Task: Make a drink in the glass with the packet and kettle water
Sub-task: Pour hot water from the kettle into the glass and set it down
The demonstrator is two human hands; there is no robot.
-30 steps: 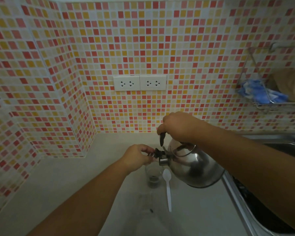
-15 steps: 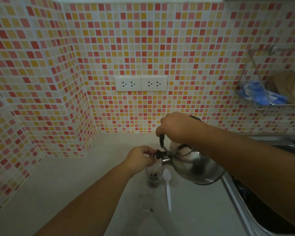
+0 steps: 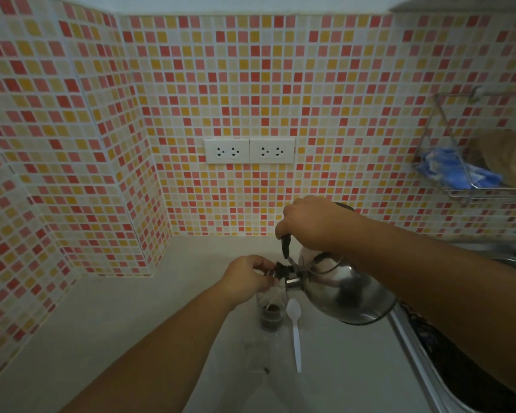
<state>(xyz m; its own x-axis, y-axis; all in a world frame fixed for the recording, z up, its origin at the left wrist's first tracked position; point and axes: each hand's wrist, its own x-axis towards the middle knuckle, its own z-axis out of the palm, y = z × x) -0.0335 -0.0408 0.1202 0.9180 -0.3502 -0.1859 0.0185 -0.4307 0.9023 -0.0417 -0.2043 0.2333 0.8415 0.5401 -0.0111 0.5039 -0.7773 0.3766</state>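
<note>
A steel kettle [image 3: 349,290] hangs tilted over the counter, spout pointing left and down. My right hand [image 3: 310,225] grips its black handle from above. My left hand [image 3: 248,278] pinches the black spout cap [image 3: 282,271] and holds it lifted. Right below the spout stands a clear glass [image 3: 271,312] with brown powder and dark liquid at its bottom. A thin stream of water falls from the spout into the glass. No packet is visible.
A white plastic spoon [image 3: 295,332] lies on the pale counter [image 3: 131,323] just right of the glass. A steel sink edge [image 3: 414,353] runs along the right. A wire rack [image 3: 471,174] with a blue cloth hangs on the tiled wall. Two sockets [image 3: 249,150] sit above.
The kettle has tipped further toward the glass and water now runs into it. The liquid in the glass has risen. Both hands keep their grips.
</note>
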